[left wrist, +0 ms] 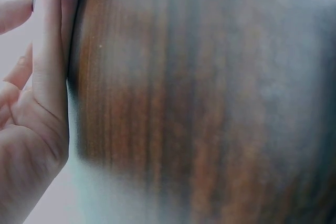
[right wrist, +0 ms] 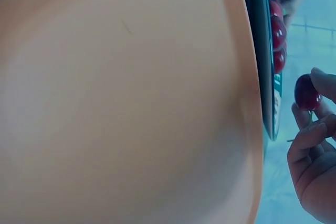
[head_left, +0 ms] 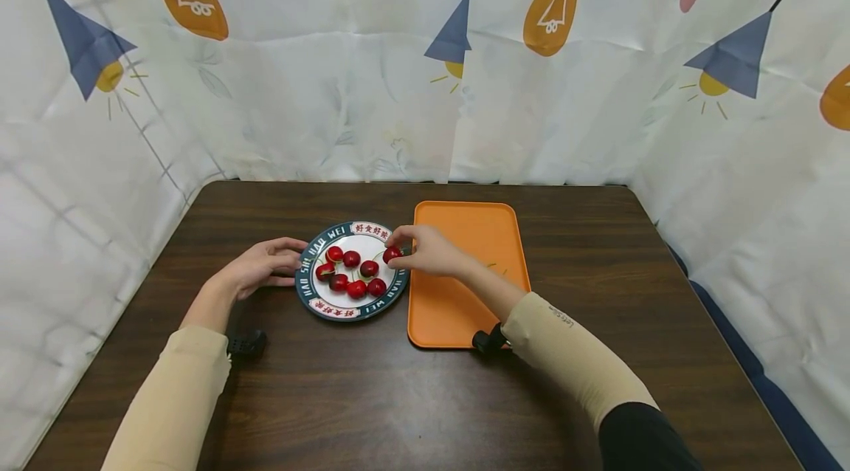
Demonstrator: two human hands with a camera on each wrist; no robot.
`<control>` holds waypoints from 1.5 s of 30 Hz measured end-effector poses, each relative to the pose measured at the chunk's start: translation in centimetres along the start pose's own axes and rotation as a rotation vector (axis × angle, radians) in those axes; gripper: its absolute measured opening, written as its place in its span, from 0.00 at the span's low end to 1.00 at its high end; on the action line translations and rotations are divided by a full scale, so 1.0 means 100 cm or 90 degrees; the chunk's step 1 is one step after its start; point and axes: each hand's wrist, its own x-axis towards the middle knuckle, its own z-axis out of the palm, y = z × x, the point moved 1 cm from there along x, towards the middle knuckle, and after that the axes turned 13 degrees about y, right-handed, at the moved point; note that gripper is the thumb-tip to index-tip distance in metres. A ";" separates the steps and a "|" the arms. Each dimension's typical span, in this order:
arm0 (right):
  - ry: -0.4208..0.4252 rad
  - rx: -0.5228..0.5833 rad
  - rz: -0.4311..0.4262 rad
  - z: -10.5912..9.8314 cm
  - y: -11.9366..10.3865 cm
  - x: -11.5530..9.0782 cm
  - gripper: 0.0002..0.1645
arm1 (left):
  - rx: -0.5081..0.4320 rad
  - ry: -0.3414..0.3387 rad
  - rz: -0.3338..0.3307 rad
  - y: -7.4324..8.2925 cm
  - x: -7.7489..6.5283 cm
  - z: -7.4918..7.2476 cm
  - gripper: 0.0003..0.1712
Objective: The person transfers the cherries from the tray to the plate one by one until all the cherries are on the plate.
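Observation:
A round plate [head_left: 307, 294] with a dark blue lettered rim and white middle bears several red cherries [head_left: 356, 289], some with thin green stems. My left hand [head_left: 259, 264] is at the plate's left rim in the head view, its fairly straight fingers touching the edge; the left wrist view shows the fingers [left wrist: 50, 51] reaching to the plate's edge. Over the right side of the plate, my right hand [head_left: 428, 251] pinches one cherry [right wrist: 306, 93] between thumb and fingers. In the right wrist view this cherry appears apart from the others, its stem pointing toward the palm.
An orange rectangular tray [head_left: 465, 227] lies just right of the plate, with my right forearm crossing above it. Both stand on a dark brown wooden table [head_left: 319, 397]. A white patterned curtain [head_left: 398, 109] hangs behind the table and along its sides.

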 end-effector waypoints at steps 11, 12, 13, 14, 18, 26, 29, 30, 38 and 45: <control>0.028 -0.010 -0.013 0.013 -0.005 0.011 0.20 | 0.005 -0.003 0.001 0.000 0.000 -0.001 0.35; 0.031 -0.013 -0.012 0.015 -0.005 0.012 0.20 | 0.003 -0.002 -0.002 0.000 0.000 -0.001 0.35; 0.034 -0.015 -0.008 0.017 -0.006 0.012 0.20 | 0.003 -0.006 -0.001 0.000 0.000 -0.002 0.35; 0.039 -0.020 -0.004 0.019 -0.006 0.013 0.20 | 0.002 -0.006 -0.001 0.000 0.000 -0.002 0.35; 0.049 -0.031 0.015 0.027 -0.009 0.018 0.19 | 0.004 -0.004 -0.001 -0.001 -0.001 -0.002 0.35; 0.055 -0.037 0.028 0.035 -0.013 0.022 0.19 | 0.001 -0.005 0.001 0.000 -0.004 0.000 0.35; 0.055 -0.028 0.015 0.035 -0.014 0.023 0.20 | -0.001 0.002 -0.003 0.001 -0.004 0.000 0.34; 0.056 -0.024 0.013 0.034 -0.014 0.023 0.20 | 0.000 0.004 -0.004 0.001 -0.004 -0.001 0.34; 0.058 0.016 -0.007 0.019 -0.012 0.018 0.21 | 0.000 -0.002 0.002 0.001 -0.003 0.000 0.35; 0.042 0.027 -0.014 -0.006 -0.007 0.004 0.22 | -0.001 -0.002 -0.002 0.001 -0.003 -0.001 0.34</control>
